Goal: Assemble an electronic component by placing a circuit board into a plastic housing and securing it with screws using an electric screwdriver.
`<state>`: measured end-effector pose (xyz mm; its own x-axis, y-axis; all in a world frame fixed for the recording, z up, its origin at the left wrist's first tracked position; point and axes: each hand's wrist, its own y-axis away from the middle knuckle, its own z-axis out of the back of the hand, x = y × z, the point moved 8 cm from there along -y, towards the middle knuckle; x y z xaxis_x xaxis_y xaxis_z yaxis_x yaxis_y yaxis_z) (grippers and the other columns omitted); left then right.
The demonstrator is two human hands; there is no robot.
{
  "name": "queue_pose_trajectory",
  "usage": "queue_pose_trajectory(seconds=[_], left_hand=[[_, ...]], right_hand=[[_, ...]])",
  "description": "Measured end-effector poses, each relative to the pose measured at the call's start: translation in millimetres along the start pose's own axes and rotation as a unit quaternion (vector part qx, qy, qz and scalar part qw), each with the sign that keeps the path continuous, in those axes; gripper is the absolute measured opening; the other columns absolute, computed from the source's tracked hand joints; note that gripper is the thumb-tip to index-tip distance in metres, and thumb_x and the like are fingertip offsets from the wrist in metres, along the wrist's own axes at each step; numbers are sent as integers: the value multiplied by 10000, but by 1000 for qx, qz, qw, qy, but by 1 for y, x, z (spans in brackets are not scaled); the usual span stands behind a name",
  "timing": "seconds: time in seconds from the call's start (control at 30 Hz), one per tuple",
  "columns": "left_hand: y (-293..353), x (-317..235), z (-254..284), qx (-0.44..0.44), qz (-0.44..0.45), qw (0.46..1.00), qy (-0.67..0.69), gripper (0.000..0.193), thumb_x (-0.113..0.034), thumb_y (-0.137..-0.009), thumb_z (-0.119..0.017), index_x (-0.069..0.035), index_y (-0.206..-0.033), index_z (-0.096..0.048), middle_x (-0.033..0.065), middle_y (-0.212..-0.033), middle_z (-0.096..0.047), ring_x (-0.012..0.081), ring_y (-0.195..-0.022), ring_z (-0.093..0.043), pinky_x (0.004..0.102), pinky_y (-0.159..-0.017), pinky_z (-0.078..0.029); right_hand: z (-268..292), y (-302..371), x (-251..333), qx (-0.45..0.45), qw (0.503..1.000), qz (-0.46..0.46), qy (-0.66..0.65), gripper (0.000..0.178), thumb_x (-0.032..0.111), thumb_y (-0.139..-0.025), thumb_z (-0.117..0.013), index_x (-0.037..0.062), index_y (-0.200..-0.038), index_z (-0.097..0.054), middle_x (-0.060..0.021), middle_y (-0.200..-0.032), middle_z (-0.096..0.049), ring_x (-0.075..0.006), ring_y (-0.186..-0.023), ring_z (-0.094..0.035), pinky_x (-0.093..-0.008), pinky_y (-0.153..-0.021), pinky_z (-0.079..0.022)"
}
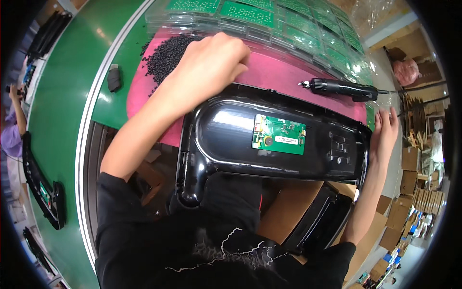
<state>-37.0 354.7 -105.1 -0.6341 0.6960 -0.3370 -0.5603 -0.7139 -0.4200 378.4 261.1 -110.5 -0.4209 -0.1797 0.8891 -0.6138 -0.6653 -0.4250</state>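
Note:
A long black plastic housing (231,159) lies in front of me, its hollow inner side facing up. A green circuit board (279,135) with a white label and a round part sits inside it. Above its far left edge is my left hand (216,60), beside a heap of small black screws (166,60). The fingers are curled together and their tips are hidden, so what they hold does not show. My right hand (385,132) rests by the housing's right end, with its fingers stretched out. A black electric screwdriver (341,89) lies beyond the housing.
Under the screws and screwdriver is a pink mat (284,72). Clear trays of green circuit boards (248,14) stand behind it. A cardboard box (291,209) with black parts is below the housing. On the green line (60,96) at left lies another housing (41,185); a person works beyond.

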Motion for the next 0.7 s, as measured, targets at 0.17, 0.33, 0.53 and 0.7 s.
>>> queue_pose_trajectory(seconds=[0.17,0.33,0.53,0.7], left_hand=[[-18,27,-44,90,25,993,-70,171,-152,-763,-709,-21,-867,-677,184,-833,-659,358,-828,-647,454,-724,-515],[-19,43,-63,166,30,985,-41,205,-181,-870,-609,23,-843,-594,204,-864,-632,395,-890,-610,454,-766,-494],[-15,22,-36,31,0,994,103,293,-227,-946,-526,51,-858,-552,201,-818,-594,387,-836,-586,413,-771,-470],[4,-24,-24,23,-102,972,210,133,-95,-863,-614,37,-876,-597,158,-802,-610,337,-783,-614,385,-701,-480]], right_hand=[[-42,-19,-38,170,911,-325,-191,163,104,-879,-630,10,-1007,-595,-79,-933,-644,-158,-847,-604,-289,-789,-496],[-88,-7,13,82,955,-143,-248,141,106,-880,-624,41,-999,-586,-58,-942,-627,-176,-855,-594,-331,-765,-490],[-181,54,32,160,899,-123,-388,438,384,-948,-570,15,-1147,-446,-107,-878,-599,-216,-822,-567,-373,-819,-463],[-142,63,94,129,867,-51,-478,612,626,-861,-507,41,-1036,-544,4,-661,-420,-140,-597,-406,-330,-676,-391]])
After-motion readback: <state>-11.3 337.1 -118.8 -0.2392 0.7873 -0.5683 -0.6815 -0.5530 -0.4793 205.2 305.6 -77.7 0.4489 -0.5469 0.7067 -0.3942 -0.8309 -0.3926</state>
